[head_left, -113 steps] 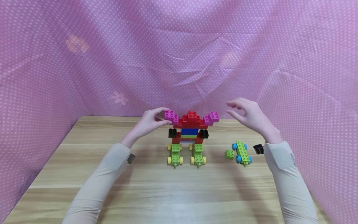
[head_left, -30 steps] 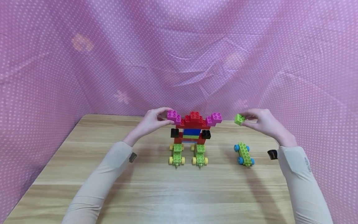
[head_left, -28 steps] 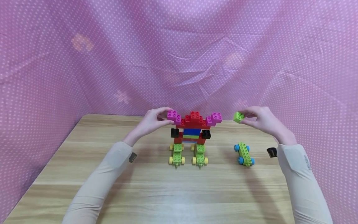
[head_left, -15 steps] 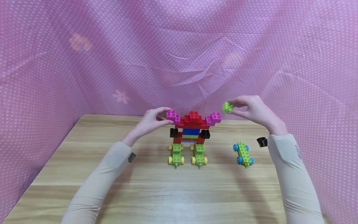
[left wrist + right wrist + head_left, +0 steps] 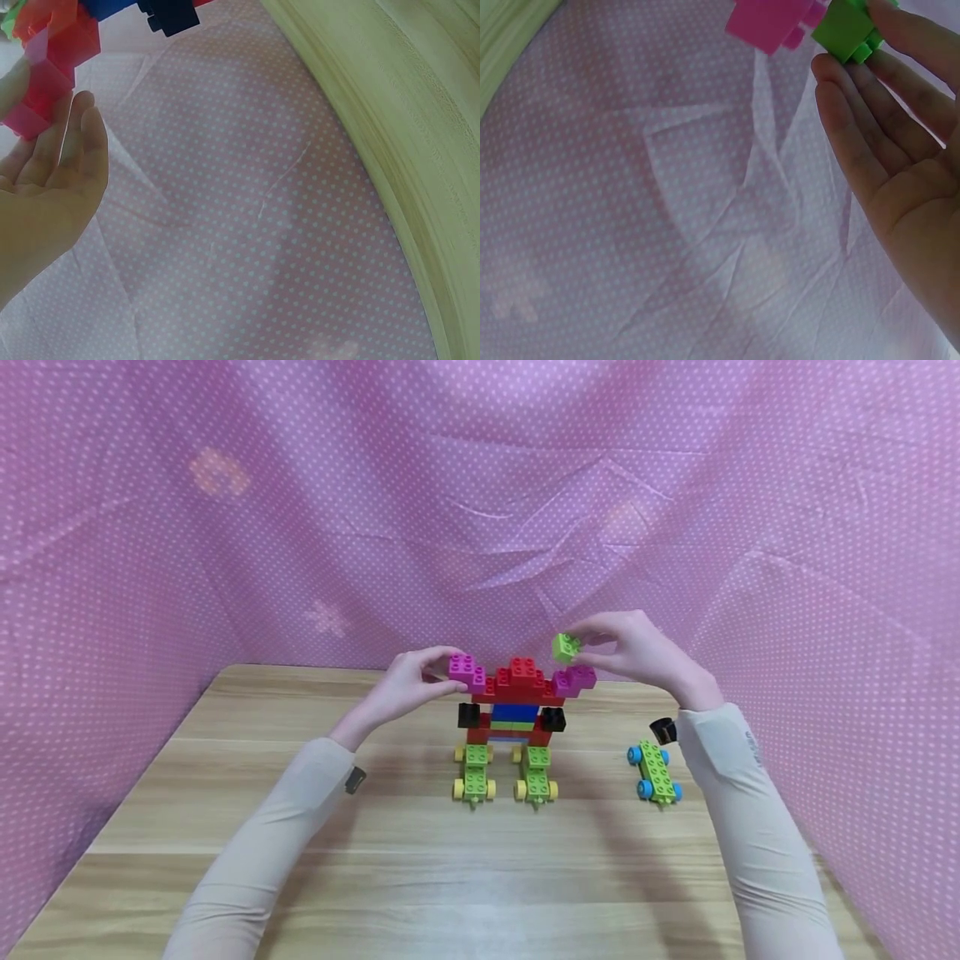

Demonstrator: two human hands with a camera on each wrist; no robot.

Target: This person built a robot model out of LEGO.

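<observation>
while the left hand (image 5: 408,687) pinches the pink brick (image 5: 465,670), the right hand (image 5: 637,652) pinches a green brick (image 5: 566,647); no writing legible.

We count two hands (image 5: 408,689), one brick figure (image 5: 513,714) held on its left, one small green brick (image 5: 566,647) pinched above its right, two yellow-wheeled carts (image 5: 472,774) beneath, one blue-wheeled cart (image 5: 654,772) apart
</observation>
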